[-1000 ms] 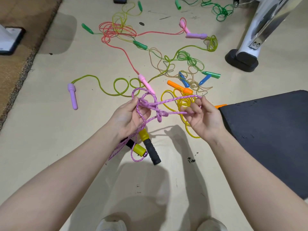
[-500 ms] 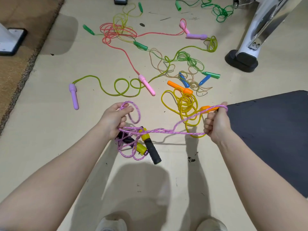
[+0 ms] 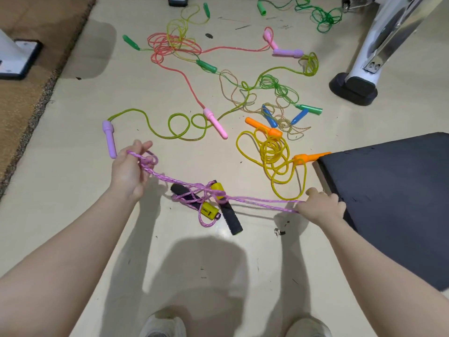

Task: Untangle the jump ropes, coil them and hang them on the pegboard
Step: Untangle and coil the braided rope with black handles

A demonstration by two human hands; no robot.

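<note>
Head view: purple rope (image 3: 255, 201) stretched between both hands above the floor (image 3: 73, 190), knotted midway around its black-and-yellow handles (image 3: 218, 205). Left hand (image 3: 130, 171) with loops of the rope wound over curled fingers, grip clenched on it. Right hand (image 3: 320, 205) fisted around the other strands, grip clenched too, right beside the edge of a dark mat (image 3: 388, 203). Beyond the handles, a yellow rope (image 3: 272, 156) with orange handles, piled just past the purple strands, one handle touching the mat corner. Further off, a lime rope (image 3: 179, 127) with lilac handles, a pink rope (image 3: 184, 76), a tan rope with blue handles (image 3: 281, 117), all crossing one another. Green rope (image 3: 325, 15) bunched at the top. White machine leg (image 3: 359, 83) on a black foot at upper right. Brown rug (image 3: 29, 93) along the left edge. Two shoes (image 3: 165, 324) at the bottom
</note>
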